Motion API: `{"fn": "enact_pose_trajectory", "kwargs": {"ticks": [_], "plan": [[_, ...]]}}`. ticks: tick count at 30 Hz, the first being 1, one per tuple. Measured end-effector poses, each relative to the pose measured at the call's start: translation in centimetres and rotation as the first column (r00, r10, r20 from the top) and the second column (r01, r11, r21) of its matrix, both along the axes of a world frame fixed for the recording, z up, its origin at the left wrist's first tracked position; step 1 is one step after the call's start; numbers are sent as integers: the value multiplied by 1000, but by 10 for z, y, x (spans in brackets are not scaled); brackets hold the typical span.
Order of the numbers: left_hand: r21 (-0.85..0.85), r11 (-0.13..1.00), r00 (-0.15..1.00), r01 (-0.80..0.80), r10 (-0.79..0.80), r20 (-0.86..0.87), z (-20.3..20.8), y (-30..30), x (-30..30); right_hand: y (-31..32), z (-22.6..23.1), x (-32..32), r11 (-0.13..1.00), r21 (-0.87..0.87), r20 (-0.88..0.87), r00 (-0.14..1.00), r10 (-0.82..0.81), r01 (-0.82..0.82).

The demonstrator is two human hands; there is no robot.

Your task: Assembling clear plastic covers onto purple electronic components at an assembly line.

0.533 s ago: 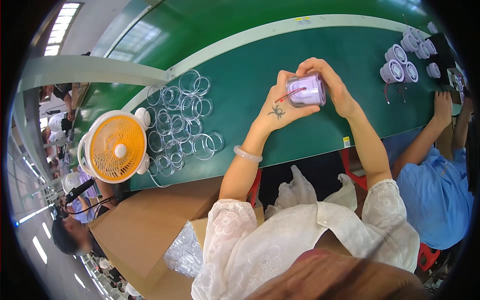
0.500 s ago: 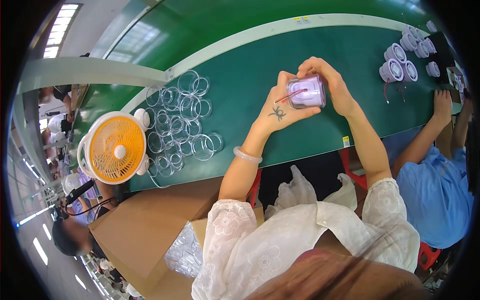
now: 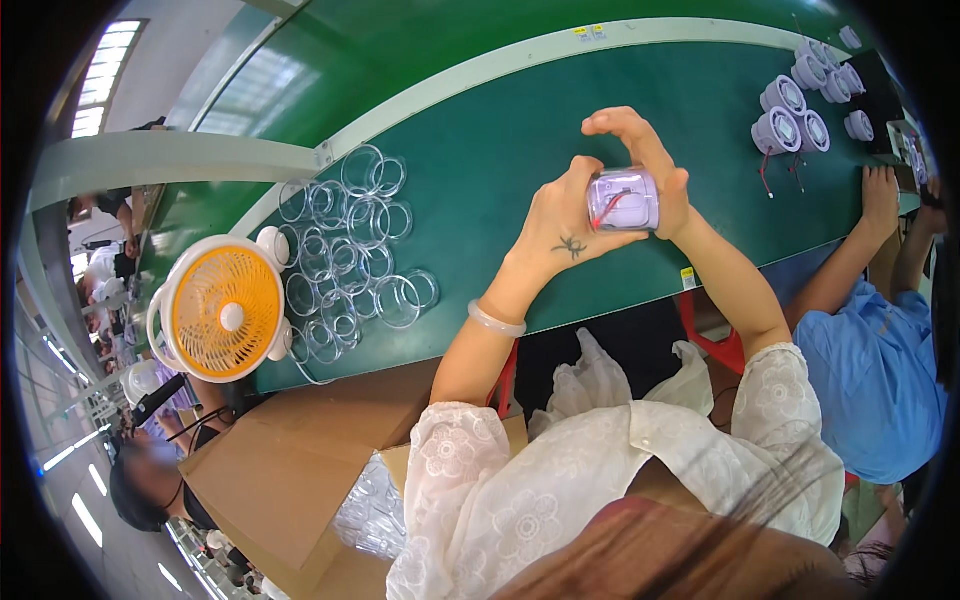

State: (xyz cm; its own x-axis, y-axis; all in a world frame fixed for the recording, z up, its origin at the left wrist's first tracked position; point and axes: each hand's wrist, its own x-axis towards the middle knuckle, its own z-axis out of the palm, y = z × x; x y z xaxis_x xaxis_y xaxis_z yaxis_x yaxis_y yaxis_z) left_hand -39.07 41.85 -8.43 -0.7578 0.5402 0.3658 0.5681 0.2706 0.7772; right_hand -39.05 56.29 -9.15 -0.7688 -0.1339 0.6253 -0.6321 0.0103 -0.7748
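Above the table's middle, my left hand [image 3: 556, 222] is closed round a lavender cup-shaped part [image 3: 632, 212] in a clear plastic shell, lying tilted on its side. A short red lead [image 3: 608, 208] comes out of its face, which is turned toward me. At the part's right side is my right hand [image 3: 655, 160], touching it near the palm. Its index finger and thumb stand apart, lifted off the part; the other fingers are partly hidden. Several clear plastic rings or cups [image 3: 355, 245] stand grouped on the green table [image 3: 490, 150], left of my hands.
An orange and white fan [image 3: 228, 310] stands at the table's left end. An open cardboard box [image 3: 300, 450] holds clear plastic parts [image 3: 372, 510]. Several lavender parts with leads [image 3: 785, 118] stand at the far right, near a co-worker's arm [image 3: 850, 240] and blue clothing [image 3: 870, 370].
The lavender part has shifted slightly right and down, and turned in my hands. My right index finger and thumb have come off the part and spread. The view has moved slightly.
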Motion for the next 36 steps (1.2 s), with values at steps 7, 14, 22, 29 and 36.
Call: {"fn": "enact_pose_trajectory", "kwargs": {"ticks": [7,14,22,29,36], "plan": [[214,936,818,280,-350,457,-3,-6,-12,-5,1,-3,993,122,-233,972,26,3],[347,929,873,-131,-58,485,-10,5,-5,-13,1,-5,987,-66,99,986,-138,145],[644,738,923,-202,-77,377,-10,5,-4,-20,-4,-6,938,3,-264,905,-334,347],[543,743,764,-392,-66,641,-13,-5,-7,-8,3,-5,934,150,-370,895,-250,324],[455,890,890,37,-237,390,0,6,-1,4,14,-3,906,-419,378,920,106,67]]}}
